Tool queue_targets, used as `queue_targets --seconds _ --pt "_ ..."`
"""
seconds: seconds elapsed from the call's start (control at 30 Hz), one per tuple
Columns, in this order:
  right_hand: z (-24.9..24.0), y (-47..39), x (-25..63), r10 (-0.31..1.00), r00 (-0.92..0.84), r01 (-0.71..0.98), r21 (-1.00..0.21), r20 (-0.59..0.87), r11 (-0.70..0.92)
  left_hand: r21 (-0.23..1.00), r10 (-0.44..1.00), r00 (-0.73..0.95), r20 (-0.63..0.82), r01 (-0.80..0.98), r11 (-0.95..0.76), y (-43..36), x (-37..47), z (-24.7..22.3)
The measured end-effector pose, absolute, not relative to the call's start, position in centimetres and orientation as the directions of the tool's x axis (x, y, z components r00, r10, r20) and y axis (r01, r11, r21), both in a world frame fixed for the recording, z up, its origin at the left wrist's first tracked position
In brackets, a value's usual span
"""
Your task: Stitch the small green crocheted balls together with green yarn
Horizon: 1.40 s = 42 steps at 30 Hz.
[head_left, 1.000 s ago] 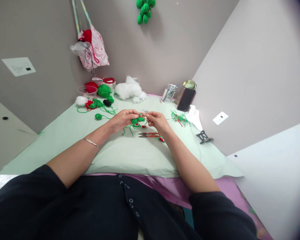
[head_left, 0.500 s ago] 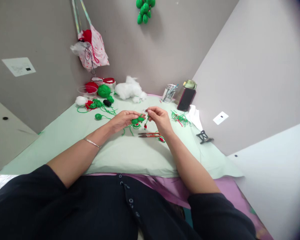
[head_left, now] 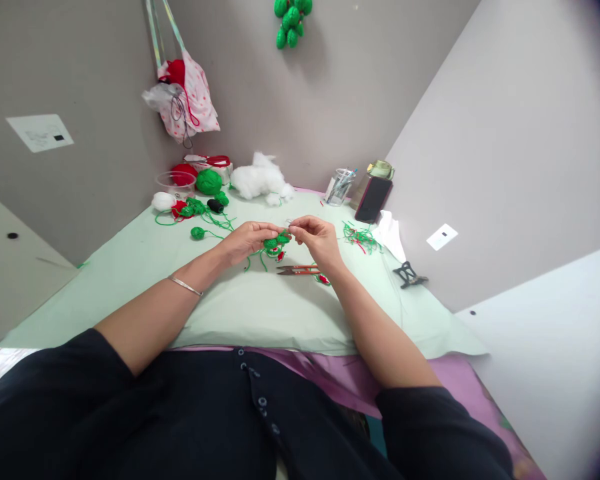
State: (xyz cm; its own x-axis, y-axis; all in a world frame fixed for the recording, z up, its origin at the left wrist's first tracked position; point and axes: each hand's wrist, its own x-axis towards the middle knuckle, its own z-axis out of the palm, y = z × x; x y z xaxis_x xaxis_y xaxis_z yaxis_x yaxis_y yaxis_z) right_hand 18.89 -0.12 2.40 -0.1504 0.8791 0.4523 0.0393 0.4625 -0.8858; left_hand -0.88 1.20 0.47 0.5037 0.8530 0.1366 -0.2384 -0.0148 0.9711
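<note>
The left hand (head_left: 247,241) gripped a small green crocheted yarn piece (head_left: 275,243), the right hand (head_left: 317,238) pinching its 3 o'clock edge, above red-handled thread snips (head_left: 297,270).

Your left hand (head_left: 247,241) and right hand (head_left: 317,239) pinch a small green crocheted piece (head_left: 275,243), matt and nubbly yarn with loose fuzzy strands, over a pale green cloth cover (head_left: 240,307) that looks smooth, matt and softly creased. Beside your right hand lie thread snips (head_left: 297,269) with dull metal blades and red handles, and your left wrist carries a thin bangle (head_left: 184,285) of shiny metal. Farther back you have white stuffing (head_left: 260,180), fluffy and fibrous, a clear glossy cup (head_left: 338,186), and a phone (head_left: 373,199) with a glossy black face.
</note>
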Motion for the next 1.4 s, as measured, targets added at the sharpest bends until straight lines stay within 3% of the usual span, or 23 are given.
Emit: queue_targets --seconds 1.17,1.4 --pt "2.32 -0.51 18.68 0.843 -0.130 0.161 -0.828 0.522 0.537 0.975 0.865 0.484 0.129 -0.220 -0.023 1.23 -0.87 0.45" --pt "1.92 -0.67 18.66 0.776 -0.154 0.246 -0.737 0.612 0.630 0.975 0.869 0.475 0.134 -0.221 -0.030 1.37 -0.89 0.32"
